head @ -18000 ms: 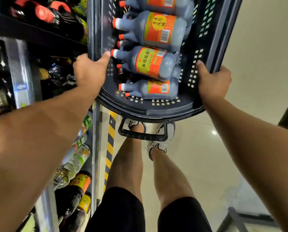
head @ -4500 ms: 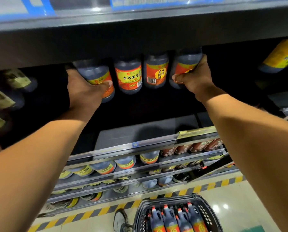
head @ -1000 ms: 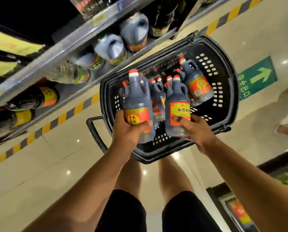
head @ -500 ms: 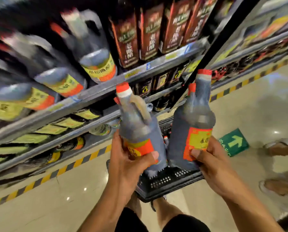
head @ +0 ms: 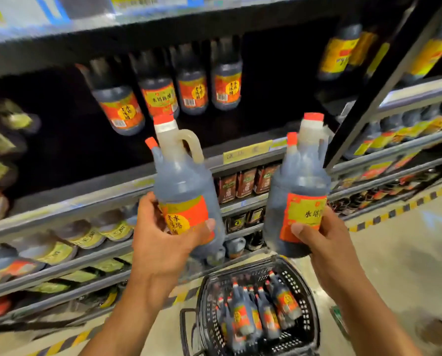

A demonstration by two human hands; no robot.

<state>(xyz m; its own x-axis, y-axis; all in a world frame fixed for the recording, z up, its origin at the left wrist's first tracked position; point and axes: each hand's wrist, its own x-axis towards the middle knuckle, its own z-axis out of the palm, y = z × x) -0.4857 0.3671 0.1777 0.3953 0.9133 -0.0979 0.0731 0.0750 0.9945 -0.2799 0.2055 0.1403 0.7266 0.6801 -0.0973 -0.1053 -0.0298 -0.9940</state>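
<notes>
I see left hand (head: 163, 242) curled round left vinegar jug (head: 186, 199), frame centre, upright | right hand (head: 325, 240) wrapped round right vinegar jug (head: 299, 191), right of centre, upright, apart from the other | four shelf bottles (head: 191, 91) above | basket (head: 310, 304) of jugs at the bottom

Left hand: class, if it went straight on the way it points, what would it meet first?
Likely the second shelf bottle from the left, right above the cap of the held bottle that the left hand grips; depth is unclear.
</notes>
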